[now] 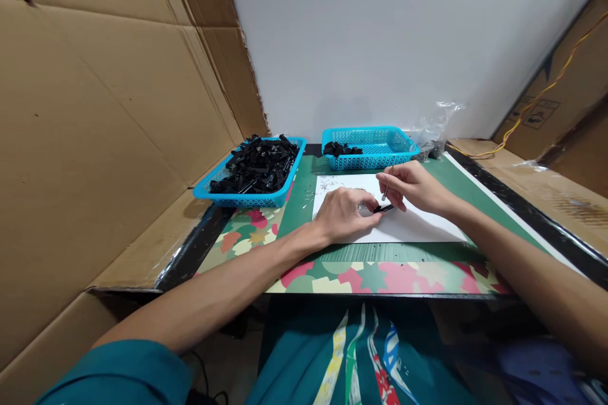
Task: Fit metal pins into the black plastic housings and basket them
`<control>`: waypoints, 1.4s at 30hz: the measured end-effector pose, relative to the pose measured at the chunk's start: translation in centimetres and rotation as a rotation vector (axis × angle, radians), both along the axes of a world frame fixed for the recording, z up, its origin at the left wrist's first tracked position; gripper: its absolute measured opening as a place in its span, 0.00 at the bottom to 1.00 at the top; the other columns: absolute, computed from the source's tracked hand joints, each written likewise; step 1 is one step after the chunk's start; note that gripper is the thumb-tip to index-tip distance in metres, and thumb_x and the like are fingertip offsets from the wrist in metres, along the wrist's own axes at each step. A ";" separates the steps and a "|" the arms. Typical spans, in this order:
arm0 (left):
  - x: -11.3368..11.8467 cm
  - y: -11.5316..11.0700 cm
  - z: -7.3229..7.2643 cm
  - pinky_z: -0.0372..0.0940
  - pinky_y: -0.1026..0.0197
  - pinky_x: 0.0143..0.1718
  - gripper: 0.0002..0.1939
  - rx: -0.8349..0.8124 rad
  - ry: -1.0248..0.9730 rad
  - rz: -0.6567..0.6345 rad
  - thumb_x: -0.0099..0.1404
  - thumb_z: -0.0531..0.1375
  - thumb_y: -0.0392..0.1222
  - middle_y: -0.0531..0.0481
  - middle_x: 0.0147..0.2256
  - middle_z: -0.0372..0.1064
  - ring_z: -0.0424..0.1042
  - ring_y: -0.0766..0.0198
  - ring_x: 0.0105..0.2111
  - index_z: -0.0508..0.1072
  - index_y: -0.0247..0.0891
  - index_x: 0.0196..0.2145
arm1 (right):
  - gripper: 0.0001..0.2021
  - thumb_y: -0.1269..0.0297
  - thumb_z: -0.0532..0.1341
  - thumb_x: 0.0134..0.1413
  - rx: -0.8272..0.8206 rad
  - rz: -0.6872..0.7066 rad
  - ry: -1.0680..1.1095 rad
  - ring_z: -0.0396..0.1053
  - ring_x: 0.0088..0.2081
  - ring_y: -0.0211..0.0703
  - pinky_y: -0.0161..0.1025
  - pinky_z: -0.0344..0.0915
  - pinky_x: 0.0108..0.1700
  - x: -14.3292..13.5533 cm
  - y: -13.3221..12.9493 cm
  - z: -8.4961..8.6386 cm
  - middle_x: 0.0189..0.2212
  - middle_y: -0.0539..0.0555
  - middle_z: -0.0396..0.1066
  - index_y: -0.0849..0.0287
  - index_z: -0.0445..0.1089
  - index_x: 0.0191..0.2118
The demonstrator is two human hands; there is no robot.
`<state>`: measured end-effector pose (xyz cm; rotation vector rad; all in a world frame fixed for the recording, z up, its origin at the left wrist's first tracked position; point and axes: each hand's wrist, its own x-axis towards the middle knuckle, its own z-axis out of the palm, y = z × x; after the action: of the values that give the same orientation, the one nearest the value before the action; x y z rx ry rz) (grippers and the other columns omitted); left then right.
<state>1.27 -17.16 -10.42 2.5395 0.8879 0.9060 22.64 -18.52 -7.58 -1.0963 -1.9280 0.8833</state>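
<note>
Head view: L hand (349,212) is part-closed, thumb + index pinching a small black part (386,207) just above the white sheet (413,230), btwn both hands. R hand (411,186) has its fingers closed on a slim tool (385,192), held steeply w/ its pale tip down by the part; can't tell if tip touches it.

To do this well, prob. best to keep L pinch firm & low, w/ L wrist resting for support, and guide the tool w/ small finger moves, not the whole R arm. Keep tip clear of L thumb. Tiny bits (331,183) lie on the sheet beyond L hand; worth working clear of them so none get swept off.

Full blue basket (297,168) of black pcs sits beyond L hand, to its left; 2nd basket (380,163), w/ a few pcs, is beyond both hands, on the counter (479,202).
</note>
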 end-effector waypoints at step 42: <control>0.4 0.7 0.5 0.63 0.63 0.29 0.06 -0.130 -0.167 0.027 0.65 0.66 0.42 0.51 0.33 0.78 0.69 0.68 0.26 0.77 0.37 0.34 | 0.32 0.36 0.56 0.68 0.202 -0.218 0.222 0.55 0.18 0.36 0.40 0.52 0.23 1.1 0.8 0.1 0.13 0.48 0.58 0.54 0.62 0.19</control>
<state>1.65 -16.48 -9.89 2.3098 0.9014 1.0173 23.71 -17.68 -7.43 -1.0188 -1.6402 0.6459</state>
